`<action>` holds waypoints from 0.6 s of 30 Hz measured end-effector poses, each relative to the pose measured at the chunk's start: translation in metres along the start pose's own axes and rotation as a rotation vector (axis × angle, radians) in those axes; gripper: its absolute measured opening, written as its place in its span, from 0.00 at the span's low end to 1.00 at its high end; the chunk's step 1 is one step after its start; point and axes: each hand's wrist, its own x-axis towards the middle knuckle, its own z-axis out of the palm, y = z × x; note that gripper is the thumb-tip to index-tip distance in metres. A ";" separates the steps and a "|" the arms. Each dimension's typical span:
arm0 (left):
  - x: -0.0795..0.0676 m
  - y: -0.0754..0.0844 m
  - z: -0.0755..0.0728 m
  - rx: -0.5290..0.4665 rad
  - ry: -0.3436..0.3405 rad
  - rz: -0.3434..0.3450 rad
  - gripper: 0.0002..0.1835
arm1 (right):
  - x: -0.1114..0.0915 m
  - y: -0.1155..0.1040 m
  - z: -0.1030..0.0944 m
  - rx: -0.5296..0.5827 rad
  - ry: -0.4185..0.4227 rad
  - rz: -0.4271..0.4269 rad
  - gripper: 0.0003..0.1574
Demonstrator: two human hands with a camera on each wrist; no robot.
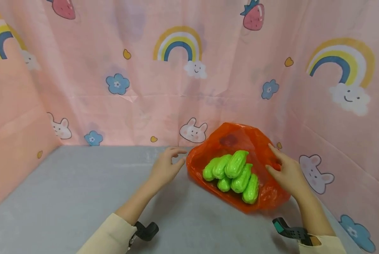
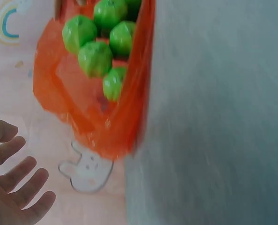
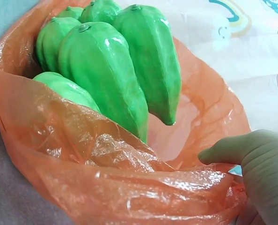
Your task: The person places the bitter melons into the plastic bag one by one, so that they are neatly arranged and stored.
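Note:
An orange-red plastic bag [image 1: 235, 130] stands with its mouth wide on the table. Several glossy green fruits [image 1: 237, 164], ribbed and tapering to a point like papayas, are heaped inside it. Just left of the bag's rim is my left hand [image 1: 165, 169], fingers loosely extended; the left wrist view shows its fingers [image 2: 24, 187] apart from the bag and holding nothing. My right hand [image 1: 287, 174] is at the bag's right side, thumb and forefinger spread. In the right wrist view, the thumb [image 3: 228, 149] lies over the rim, and the other fingers are mostly hidden.
The grey table [image 1: 91, 197] extends left and in front of the bag. A pink printed cloth [image 1: 138, 113] hangs behind it and along both sides, close to the bag's back and my right hand. Dark wrist-worn devices [image 1: 292, 232] sit on both wrists.

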 end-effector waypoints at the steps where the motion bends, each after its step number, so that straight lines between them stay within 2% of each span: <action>1: -0.001 -0.004 -0.004 0.020 0.001 -0.013 0.15 | -0.001 0.000 0.000 -0.005 0.001 -0.002 0.46; 7: -0.010 -0.025 -0.025 0.122 -0.013 -0.063 0.16 | -0.005 0.002 -0.001 -0.033 0.006 -0.029 0.46; 12: -0.011 -0.036 -0.044 0.164 -0.031 -0.037 0.17 | -0.006 -0.001 -0.008 0.010 0.037 -0.069 0.44; 18: -0.003 -0.041 -0.066 0.237 -0.056 -0.007 0.18 | -0.009 -0.007 -0.029 -0.044 -0.026 -0.052 0.49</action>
